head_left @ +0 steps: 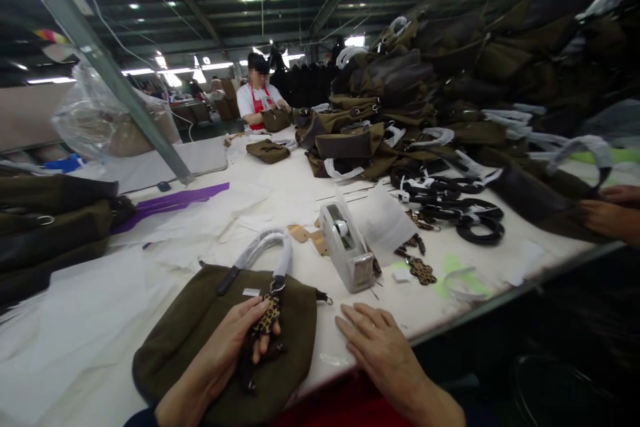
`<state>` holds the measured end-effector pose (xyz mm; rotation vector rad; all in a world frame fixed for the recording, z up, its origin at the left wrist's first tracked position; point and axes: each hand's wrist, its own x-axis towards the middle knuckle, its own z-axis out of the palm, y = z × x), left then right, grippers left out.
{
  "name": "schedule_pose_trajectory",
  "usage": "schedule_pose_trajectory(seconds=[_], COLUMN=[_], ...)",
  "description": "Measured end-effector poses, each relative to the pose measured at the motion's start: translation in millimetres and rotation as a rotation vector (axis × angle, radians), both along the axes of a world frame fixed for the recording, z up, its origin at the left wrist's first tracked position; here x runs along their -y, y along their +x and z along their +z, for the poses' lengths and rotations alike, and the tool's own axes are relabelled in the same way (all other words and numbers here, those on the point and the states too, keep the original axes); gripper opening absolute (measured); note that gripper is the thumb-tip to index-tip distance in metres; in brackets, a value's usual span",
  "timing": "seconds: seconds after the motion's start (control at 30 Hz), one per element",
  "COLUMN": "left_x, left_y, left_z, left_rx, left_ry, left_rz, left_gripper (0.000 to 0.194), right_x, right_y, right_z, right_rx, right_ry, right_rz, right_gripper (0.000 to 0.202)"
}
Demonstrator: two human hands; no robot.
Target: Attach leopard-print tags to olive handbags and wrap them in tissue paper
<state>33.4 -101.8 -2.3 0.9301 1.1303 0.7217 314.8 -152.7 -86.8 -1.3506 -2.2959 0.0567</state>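
Observation:
An olive-green handbag point(185, 320) lies on the white table in front of me, its handle point(265, 243) wrapped in pale film and pointing away. My left hand point(235, 333) rests over the bag and pinches a leopard-print charm point(267, 313) that hangs near the handle's metal ring. Dark strips dangle below the charm across the bag. To the right of the bag, my right hand point(383, 347) lies with its fingers stretched out near the table's front edge, holding nothing. Beyond both hands stands a grey tape dispenser point(347, 250).
Right of the dispenser are white paper point(383, 217), another leopard-print charm point(423, 271) and coiled black straps point(480, 227). Green bags point(350, 140) are piled at the back right. Another person's hands point(613, 213) hold a bag at far right. Across the table stands a co-worker point(257, 97). A slanted post point(115, 73) rises at left.

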Motion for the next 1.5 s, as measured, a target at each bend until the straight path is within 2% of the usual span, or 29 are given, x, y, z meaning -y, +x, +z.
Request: schedule_pose_trajectory(seconds=[0.13,0.23,0.3,0.37,0.5,0.63,0.73,0.9,0.97,1.07,1.13,1.27,1.33,1.4,1.5], left_x=[5.0,8.3,10.1,12.4,20.4,26.3,26.5,27.5,28.5,29.8,30.5,30.7,29.6,28.2,26.4], left_y=[2.0,3.6,4.3,4.7,6.2,7.4,5.9,-0.5,-2.4,-2.5,-0.9,2.1,2.3,1.8,0.1], left_z=[2.6,3.6,3.0,2.3,2.2,2.3,1.1,-2.7,-4.2,-4.0,-2.2,-0.2,-1.9,-4.8,-9.7], left_rx=[0.000,-0.001,-0.003,-0.001,0.012,0.039,0.055,0.074,0.094,0.115,0.112,0.078,0.064,0.048,0.034], left_ry=[-0.002,0.004,0.008,0.010,-0.002,-0.014,-0.016,0.007,0.010,0.014,0.025,0.008,-0.014,-0.021,-0.011], left_rz=[0.038,0.067,0.079,0.083,0.127,0.181,0.162,0.120,0.106,0.118,0.135,0.177,0.170,0.174,0.192], left_gripper=[0.033,0.034,0.035,0.036,0.038,0.037,0.037,0.035,0.035,0.038,0.038,0.042,0.046,0.048,0.049], right_x=[-9.1,-12.8,-14.6,-16.7,-19.8,-18.7,-18.6,-21.0,-24.8,-43.8,-67.9,-123.7,-138.9,-137.0,-102.5], right_y=[-5.7,-3.7,-3.6,-5.5,-10.4,-10.2,-8.9,-10.7,-13.9,-26.4,-42.7,-85.3,-100.5,-104.5,-84.5], right_z=[-1.2,7.8,15.2,21.2,25.2,24.3,26.4,34.1,39.1,53.0,66.0,90.3,97.5,99.9,93.9], right_rx=[0.026,-0.005,-0.023,-0.040,-0.017,0.058,0.070,0.071,0.102,0.171,0.185,0.126,0.081,0.028,-0.080], right_ry=[-0.029,-0.150,-0.238,-0.308,-0.396,-0.385,-0.405,-0.500,-0.482,-0.353,-0.258,-0.171,-0.133,-0.099,-0.054], right_rz=[-0.067,-0.155,-0.196,-0.193,-0.139,-0.156,-0.174,-0.161,-0.155,-0.197,-0.241,-0.261,-0.244,-0.216,-0.175], right_gripper=[0.041,0.040,0.031,0.023,0.017,0.020,0.025,0.006,0.005,0.004,0.011,0.025,0.025,0.024,0.023])
